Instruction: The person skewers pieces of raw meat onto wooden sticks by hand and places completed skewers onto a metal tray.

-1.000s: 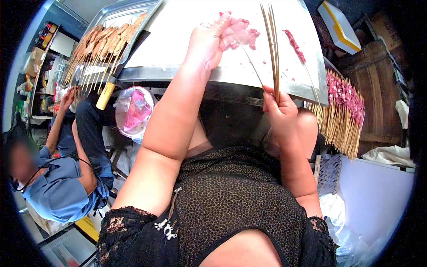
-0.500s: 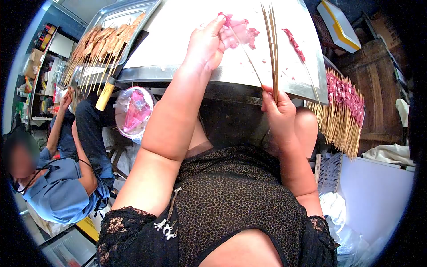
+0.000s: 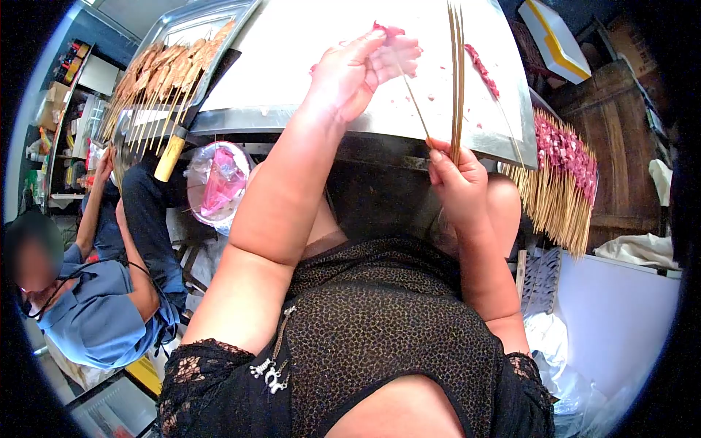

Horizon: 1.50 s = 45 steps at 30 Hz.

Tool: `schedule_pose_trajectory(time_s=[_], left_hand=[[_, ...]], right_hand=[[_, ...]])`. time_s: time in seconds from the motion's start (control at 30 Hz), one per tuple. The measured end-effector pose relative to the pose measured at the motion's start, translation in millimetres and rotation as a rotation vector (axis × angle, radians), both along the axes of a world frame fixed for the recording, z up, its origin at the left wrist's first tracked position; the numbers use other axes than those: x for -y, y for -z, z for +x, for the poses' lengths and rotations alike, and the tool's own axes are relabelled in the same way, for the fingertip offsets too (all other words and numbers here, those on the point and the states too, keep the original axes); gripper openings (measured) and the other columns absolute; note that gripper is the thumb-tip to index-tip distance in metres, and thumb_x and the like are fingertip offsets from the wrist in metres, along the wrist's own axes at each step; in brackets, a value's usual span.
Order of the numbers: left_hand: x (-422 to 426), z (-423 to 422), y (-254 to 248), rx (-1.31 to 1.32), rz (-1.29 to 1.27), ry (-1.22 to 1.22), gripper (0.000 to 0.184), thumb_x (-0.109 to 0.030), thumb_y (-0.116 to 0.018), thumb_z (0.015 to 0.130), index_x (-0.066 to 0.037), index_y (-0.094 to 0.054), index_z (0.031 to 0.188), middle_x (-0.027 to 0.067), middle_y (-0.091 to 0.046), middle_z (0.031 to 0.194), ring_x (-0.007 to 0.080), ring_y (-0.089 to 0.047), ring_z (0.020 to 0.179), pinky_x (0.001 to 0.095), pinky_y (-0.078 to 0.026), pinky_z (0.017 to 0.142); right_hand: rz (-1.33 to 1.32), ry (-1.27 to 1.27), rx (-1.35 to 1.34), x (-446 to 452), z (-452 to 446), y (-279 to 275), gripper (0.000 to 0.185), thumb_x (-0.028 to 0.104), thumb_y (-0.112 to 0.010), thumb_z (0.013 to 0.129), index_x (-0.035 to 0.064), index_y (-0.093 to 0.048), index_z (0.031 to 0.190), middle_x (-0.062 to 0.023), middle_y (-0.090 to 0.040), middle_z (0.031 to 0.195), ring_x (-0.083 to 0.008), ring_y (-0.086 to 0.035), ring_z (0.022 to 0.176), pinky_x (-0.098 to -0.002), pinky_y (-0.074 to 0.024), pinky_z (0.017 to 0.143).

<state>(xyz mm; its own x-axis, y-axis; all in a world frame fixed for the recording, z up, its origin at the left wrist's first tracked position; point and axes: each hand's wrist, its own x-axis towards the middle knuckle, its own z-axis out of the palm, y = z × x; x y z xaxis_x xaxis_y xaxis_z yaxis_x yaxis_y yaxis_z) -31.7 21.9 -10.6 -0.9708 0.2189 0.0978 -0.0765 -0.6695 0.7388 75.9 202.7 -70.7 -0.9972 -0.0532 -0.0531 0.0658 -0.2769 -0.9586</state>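
Observation:
My left hand [image 3: 353, 71] is over the white work surface, palm partly turned up, with its thumb and fingertips closed on a piece of raw red meat [image 3: 388, 30]. A single thin skewer [image 3: 417, 104] runs from my right hand up to the left fingers; its tip is hidden at the meat. Closed in front of the table's near edge, my right hand [image 3: 460, 175] grips that skewer between thumb and finger and also a small bundle of skewers [image 3: 458, 80] pointing away from me. Right of the bundle lies a skewer threaded with red meat [image 3: 482, 71].
A metal tray [image 3: 248, 16] of browned skewers stands at the left, with a wooden handle [image 3: 171, 155] nearby. A lined bucket [image 3: 219, 186] is below. Many raw meat skewers [image 3: 566, 157] are stacked at the right. A person in blue [image 3: 102, 306] sits at the left.
My left hand has shifted a little to the right, and its fingers now cover the spot where loose pink meat showed. The skewer bundle in my right hand has swung slightly right.

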Motion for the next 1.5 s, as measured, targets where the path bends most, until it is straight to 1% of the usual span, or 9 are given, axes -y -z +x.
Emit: schedule_pose_trajectory(time_s=[0.47, 0.6, 0.67, 0.77, 0.87, 1.1, 1.2, 1.27, 1.5], left_hand=[[-45, 30, 16, -0.052, -0.207, 0.233, 0.026, -0.016, -0.050, 0.090, 0.004, -0.056, 0.107, 0.0150, -0.062, 0.101, 0.0201, -0.060, 0.094, 0.0326, -0.048, 0.085], [-6, -14, 19, -0.531, -1.019, -0.271, 0.018, -0.008, -0.057, 0.084, -0.001, -0.064, 0.098, 0.0046, -0.065, 0.096, 0.0084, -0.059, 0.083, 0.0235, -0.047, 0.075], [3, -19, 11, -0.450, -1.162, -0.387, 0.020, -0.008, -0.059, 0.079, -0.007, -0.066, 0.098, 0.0082, -0.065, 0.091, 0.0149, -0.061, 0.080, 0.0270, -0.048, 0.073], [6, -38, 20, -0.813, -1.779, -0.593, 0.029, -0.013, -0.060, 0.069, -0.018, -0.067, 0.097, 0.0113, -0.058, 0.081, 0.0289, -0.058, 0.080, 0.0361, -0.048, 0.074], [6, -37, 20, -0.825, -1.818, -0.572, 0.024, -0.015, -0.061, 0.071, -0.016, -0.068, 0.094, 0.0110, -0.059, 0.082, 0.0285, -0.059, 0.081, 0.0361, -0.048, 0.074], [22, -21, 4, -0.605, -1.542, -0.522, 0.017, -0.021, -0.061, 0.079, -0.007, -0.068, 0.080, 0.0105, -0.063, 0.083, 0.0224, -0.061, 0.073, 0.0313, -0.049, 0.067], [29, -21, 2, -0.129, -1.163, -0.296, 0.021, -0.020, -0.057, 0.084, -0.001, -0.065, 0.083, 0.0105, -0.063, 0.084, 0.0186, -0.061, 0.072, 0.0279, -0.050, 0.065], [27, -19, 1, 0.027, -0.401, -0.257, 0.021, -0.017, -0.054, 0.087, 0.003, -0.061, 0.087, 0.0114, -0.062, 0.084, 0.0186, -0.061, 0.073, 0.0281, -0.052, 0.066], [33, -26, 7, 0.095, -0.087, -0.202, 0.019, -0.010, -0.047, 0.088, 0.006, -0.055, 0.096, 0.0181, -0.062, 0.089, 0.0271, -0.062, 0.085, 0.0375, -0.054, 0.078]], right_hand=[[-0.194, 0.184, -0.008, -7, -6, -27, 0.022, 0.006, -0.056, 0.085, -0.0016, -0.058, 0.105, 0.0011, -0.050, 0.064, -0.0050, -0.042, 0.050, -0.0168, -0.0287, 0.041], [-0.166, 0.136, -0.007, -14, -6, -26, 0.023, 0.007, -0.056, 0.085, -0.0019, -0.057, 0.107, 0.0011, -0.050, 0.063, -0.0047, -0.041, 0.049, -0.0160, -0.0276, 0.040], [-0.145, 0.142, -0.014, -15, -6, -25, 0.023, 0.007, -0.056, 0.085, -0.0019, -0.056, 0.107, 0.0011, -0.050, 0.062, -0.0046, -0.041, 0.048, -0.0159, -0.0271, 0.039], [-0.153, 0.155, 0.007, -13, -10, -20, 0.023, 0.006, -0.055, 0.086, -0.0017, -0.056, 0.107, 0.0013, -0.050, 0.061, -0.0043, -0.040, 0.047, -0.0159, -0.0269, 0.039], [-0.155, 0.143, 0.002, -16, -9, -16, 0.022, 0.005, -0.055, 0.086, -0.0014, -0.057, 0.108, 0.0014, -0.050, 0.062, -0.0039, -0.040, 0.046, -0.0159, -0.0271, 0.039], [-0.147, 0.066, -0.052, -18, -11, -8, 0.023, 0.005, -0.054, 0.087, -0.0012, -0.057, 0.109, 0.0020, -0.049, 0.062, -0.0038, -0.040, 0.048, -0.0164, -0.0283, 0.041], [-0.106, 0.013, -0.020, -14, -8, -10, 0.023, 0.005, -0.053, 0.087, -0.0013, -0.057, 0.109, 0.0026, -0.049, 0.063, -0.0037, -0.040, 0.049, -0.0166, -0.0293, 0.043], [-0.072, -0.007, -0.006, -12, -6, -10, 0.023, 0.005, -0.053, 0.088, -0.0014, -0.057, 0.109, 0.0029, -0.048, 0.063, -0.0036, -0.040, 0.050, -0.0167, -0.0299, 0.044], [0.049, -0.075, 0.023, -14, -4, -8, 0.022, 0.006, -0.054, 0.087, -0.0007, -0.059, 0.108, 0.0036, -0.049, 0.064, -0.0034, -0.042, 0.053, -0.0168, -0.0325, 0.047]])
